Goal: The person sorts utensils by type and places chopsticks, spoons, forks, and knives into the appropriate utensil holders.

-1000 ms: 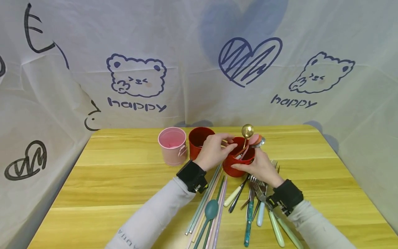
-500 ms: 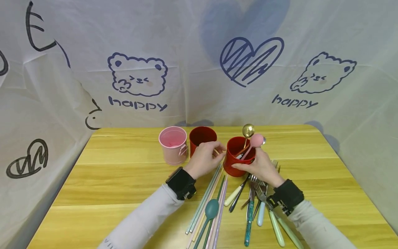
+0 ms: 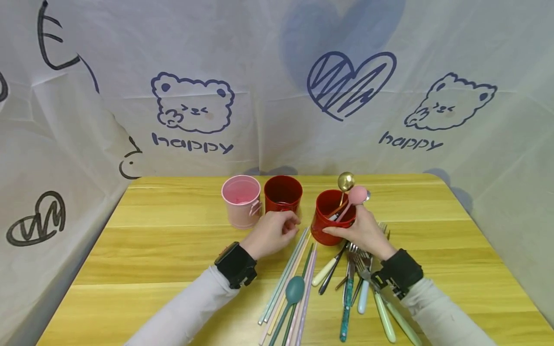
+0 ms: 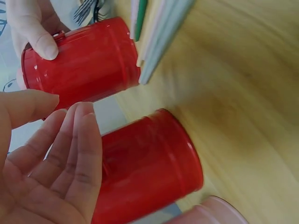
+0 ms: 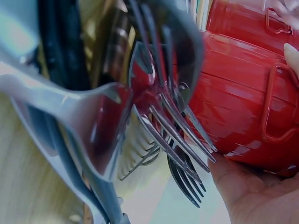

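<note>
My right hand (image 3: pixel 368 235) grips the right-hand red bucket (image 3: pixel 322 233), thumb at its near rim and fingers round the right side. Out of this bucket lean a gold spoon (image 3: pixel 346 181), a pink spoon (image 3: pixel 357 195) and other handles. My left hand (image 3: pixel 269 234) holds nothing; its fingers are loosely bent in front of a second red bucket (image 3: pixel 281 206). The left wrist view shows the gap between that thumb and the fingers (image 4: pixel 86 154). Just below my right hand lie several forks (image 5: pixel 173 126), partly hidden by it in the head view.
A pink bucket (image 3: pixel 242 218) stands left of the second red one. Chopsticks (image 3: pixel 277 283) lie in a bundle at the middle of the wooden table (image 3: pixel 151 250), a teal spoon (image 3: pixel 295 290) on top. Several knives and forks with coloured handles (image 3: pixel 346 312) spread to the right.
My left hand has drawn away from the right-hand red bucket, moving left and nearer the body. The pink spoon's bowl has swung slightly right. My right hand has kept its hold.
</note>
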The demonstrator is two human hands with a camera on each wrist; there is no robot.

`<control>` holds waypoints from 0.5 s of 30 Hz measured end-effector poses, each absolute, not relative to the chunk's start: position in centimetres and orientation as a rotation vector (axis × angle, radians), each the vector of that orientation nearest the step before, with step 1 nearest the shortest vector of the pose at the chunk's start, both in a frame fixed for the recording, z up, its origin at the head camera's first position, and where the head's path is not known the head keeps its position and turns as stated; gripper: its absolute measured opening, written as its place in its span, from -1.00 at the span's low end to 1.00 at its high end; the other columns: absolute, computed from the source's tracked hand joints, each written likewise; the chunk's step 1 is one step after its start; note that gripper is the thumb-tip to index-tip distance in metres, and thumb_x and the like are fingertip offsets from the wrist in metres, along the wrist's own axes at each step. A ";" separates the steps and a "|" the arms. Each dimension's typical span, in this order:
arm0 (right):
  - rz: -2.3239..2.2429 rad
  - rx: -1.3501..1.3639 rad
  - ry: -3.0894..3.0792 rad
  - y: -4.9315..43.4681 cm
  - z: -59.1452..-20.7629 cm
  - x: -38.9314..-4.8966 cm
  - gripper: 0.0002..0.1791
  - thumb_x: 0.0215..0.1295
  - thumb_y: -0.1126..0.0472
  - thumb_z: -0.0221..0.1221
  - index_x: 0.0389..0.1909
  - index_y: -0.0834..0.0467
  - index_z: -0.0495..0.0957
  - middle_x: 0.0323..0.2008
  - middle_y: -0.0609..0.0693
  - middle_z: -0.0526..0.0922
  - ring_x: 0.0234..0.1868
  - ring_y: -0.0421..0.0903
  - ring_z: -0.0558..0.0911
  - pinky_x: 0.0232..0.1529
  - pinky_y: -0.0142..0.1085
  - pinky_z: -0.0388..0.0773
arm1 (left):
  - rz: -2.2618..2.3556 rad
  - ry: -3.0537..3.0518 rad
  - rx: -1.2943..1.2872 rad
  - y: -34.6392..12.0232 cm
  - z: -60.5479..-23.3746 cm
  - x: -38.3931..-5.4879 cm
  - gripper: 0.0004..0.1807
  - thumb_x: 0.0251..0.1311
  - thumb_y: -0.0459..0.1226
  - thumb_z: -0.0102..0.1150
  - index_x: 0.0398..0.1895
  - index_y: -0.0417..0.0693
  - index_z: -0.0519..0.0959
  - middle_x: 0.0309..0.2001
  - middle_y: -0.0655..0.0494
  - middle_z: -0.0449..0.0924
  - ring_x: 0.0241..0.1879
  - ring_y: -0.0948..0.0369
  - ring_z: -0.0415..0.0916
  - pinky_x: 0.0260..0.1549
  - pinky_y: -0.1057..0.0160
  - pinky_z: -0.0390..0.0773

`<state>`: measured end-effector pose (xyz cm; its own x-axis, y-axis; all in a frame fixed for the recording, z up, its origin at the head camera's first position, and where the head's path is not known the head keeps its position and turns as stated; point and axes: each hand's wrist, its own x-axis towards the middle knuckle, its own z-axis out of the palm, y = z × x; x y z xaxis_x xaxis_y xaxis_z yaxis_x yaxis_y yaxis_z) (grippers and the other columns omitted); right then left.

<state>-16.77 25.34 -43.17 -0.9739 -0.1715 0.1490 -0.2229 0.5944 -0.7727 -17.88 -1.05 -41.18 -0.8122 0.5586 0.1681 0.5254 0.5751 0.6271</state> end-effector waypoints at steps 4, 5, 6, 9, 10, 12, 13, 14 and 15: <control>1.353 0.341 -2.752 25.3 -43.1 -16.8 -0.12 0.00 0.09 0.55 0.34 0.10 0.35 0.21 0.12 0.61 0.17 0.10 0.61 0.19 0.08 0.61 | 0.995 2.750 0.944 -1.8 -41.5 -17.2 -0.89 0.28 -0.31 0.26 -0.16 -0.13 0.66 -0.31 0.08 0.69 -0.31 0.23 0.57 -0.23 0.34 0.61; 1.354 0.339 -2.753 25.3 -43.1 -16.8 -0.12 0.00 0.09 0.55 0.34 0.10 0.35 0.21 0.12 0.61 0.17 0.10 0.61 0.19 0.08 0.61 | 0.980 2.750 0.952 -2.0 -41.5 -17.0 -0.90 0.28 -0.31 0.26 -0.18 -0.12 0.65 -0.32 0.09 0.69 -0.31 0.22 0.57 -0.24 0.33 0.61; 1.354 0.337 -2.754 25.3 -43.0 -16.8 -0.12 0.00 0.09 0.55 0.34 0.10 0.35 0.21 0.12 0.61 0.17 0.10 0.61 0.19 0.08 0.61 | 0.968 2.747 0.952 -2.2 -41.6 -16.8 -0.91 0.28 -0.30 0.26 -0.19 -0.10 0.65 -0.32 0.10 0.69 -0.31 0.23 0.58 -0.25 0.32 0.61; 1.359 0.333 -2.756 25.2 -42.9 -16.7 -0.12 0.00 0.09 0.55 0.35 0.10 0.35 0.21 0.12 0.61 0.17 0.10 0.61 0.19 0.08 0.61 | 0.911 2.748 0.972 -2.6 -41.9 -16.0 -0.94 0.28 -0.28 0.26 -0.25 -0.07 0.64 -0.36 0.16 0.67 -0.34 0.27 0.55 -0.28 0.35 0.58; 1.361 0.332 -2.755 25.2 -42.9 -16.7 -0.12 0.00 0.09 0.55 0.35 0.10 0.34 0.21 0.12 0.61 0.17 0.10 0.61 0.19 0.08 0.61 | 0.889 2.747 0.984 -2.7 -42.0 -15.7 -0.95 0.28 -0.27 0.26 -0.27 -0.05 0.63 -0.38 0.18 0.65 -0.36 0.28 0.53 -0.30 0.36 0.56; 1.364 0.333 -2.753 25.2 -42.9 -16.7 -0.11 0.00 0.09 0.55 0.35 0.10 0.34 0.21 0.12 0.61 0.17 0.10 0.61 0.19 0.08 0.61 | 0.845 2.735 1.008 -2.9 -42.2 -15.1 -0.95 0.26 -0.26 0.27 -0.33 -0.02 0.63 -0.43 0.22 0.62 -0.40 0.32 0.49 -0.34 0.39 0.52; 1.365 0.333 -2.752 25.2 -42.9 -16.7 -0.11 0.00 0.09 0.55 0.35 0.10 0.34 0.21 0.12 0.61 0.17 0.10 0.61 0.19 0.08 0.61 | 0.821 2.728 1.024 -2.9 -42.4 -14.7 -0.94 0.25 -0.25 0.27 -0.36 -0.01 0.62 -0.46 0.24 0.60 -0.43 0.33 0.47 -0.38 0.40 0.49; 1.367 0.334 -2.751 25.3 -42.9 -16.7 -0.11 0.00 0.09 0.55 0.35 0.10 0.34 0.21 0.12 0.61 0.17 0.10 0.61 0.19 0.08 0.60 | 0.802 2.718 1.043 -3.0 -42.5 -14.4 -0.92 0.25 -0.25 0.28 -0.39 0.00 0.61 -0.49 0.25 0.57 -0.46 0.34 0.44 -0.41 0.41 0.46; 1.368 0.336 -2.750 25.3 -42.9 -16.7 -0.11 0.00 0.09 0.55 0.35 0.10 0.34 0.21 0.12 0.61 0.17 0.10 0.61 0.20 0.08 0.60 | 0.785 2.705 1.057 -3.1 -42.6 -14.1 -0.89 0.25 -0.24 0.30 -0.43 0.02 0.59 -0.51 0.26 0.54 -0.48 0.35 0.41 -0.44 0.41 0.43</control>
